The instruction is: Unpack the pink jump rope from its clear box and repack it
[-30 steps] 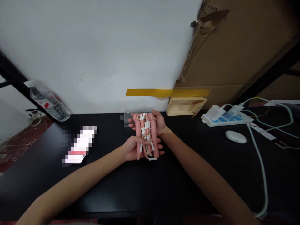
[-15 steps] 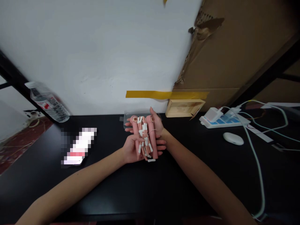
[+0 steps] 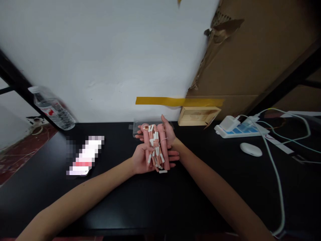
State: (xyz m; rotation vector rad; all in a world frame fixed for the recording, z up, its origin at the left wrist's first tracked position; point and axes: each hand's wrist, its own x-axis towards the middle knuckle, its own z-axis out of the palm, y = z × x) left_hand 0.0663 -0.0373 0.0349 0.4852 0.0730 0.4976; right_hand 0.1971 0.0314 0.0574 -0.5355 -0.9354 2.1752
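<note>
A folded beaded jump rope (image 3: pixel 156 147) lies bundled across both palms, with pink and white segments between two pink handles. A thin pale tie or cord crosses the bundle near its right handle (image 3: pixel 163 147). My left hand (image 3: pixel 139 158) supports the lower left side, its thumb laid over the beads and its fingers passing underneath to the right. My right hand (image 3: pixel 170 133) cups the upper end from beneath, thumb pointing up, with fingertips showing beyond the left handle (image 3: pixel 146 137). Behind the hands is a clear plastic case (image 3: pixel 136 123), partly hidden by them.
On the black desk (image 3: pixel 112 207), a phone (image 3: pixel 86 157) with a blurred screen lies at left, near a plastic bottle (image 3: pixel 54 108). A shallow wooden box (image 3: pixel 198 116) leans at the back. Right of it are a power strip (image 3: pixel 240 130) with cables and a white oval case (image 3: pixel 251 149).
</note>
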